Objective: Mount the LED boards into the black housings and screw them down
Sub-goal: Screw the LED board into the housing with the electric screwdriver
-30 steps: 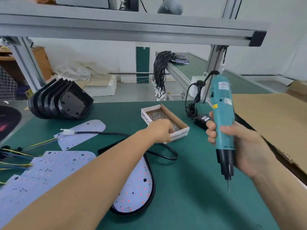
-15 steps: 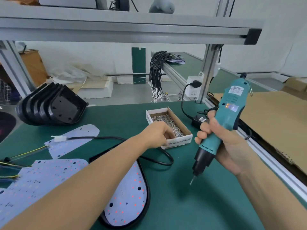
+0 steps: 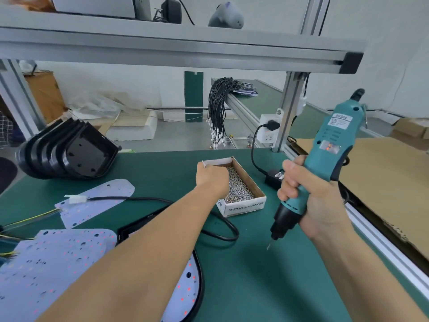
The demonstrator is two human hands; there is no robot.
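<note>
The left hand [image 3: 212, 180] reaches into the small box [image 3: 241, 205] of shiny screws [image 3: 239, 187]; its fingers point down among them, so I cannot tell if it pinches one. The right hand [image 3: 311, 201] grips the blue-green screwdriver [image 3: 325, 156], tip tilted down over the green tabletop [image 3: 255, 275]. A black cord [image 3: 222, 226] loops beside the box. Near the front edge, under the left arm, a white board with red dots [image 3: 183, 296] sits in a black housing [image 3: 199, 275]. More boards [image 3: 46, 259] lie at the left edge. Empty housings [image 3: 67, 152] are stacked at the back left.

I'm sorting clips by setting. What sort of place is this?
Probably a small factory assembly bench for LED lights: a stack of black housings, loose LED boards, a box of screws and an electric screwdriver in the right hand.
</note>
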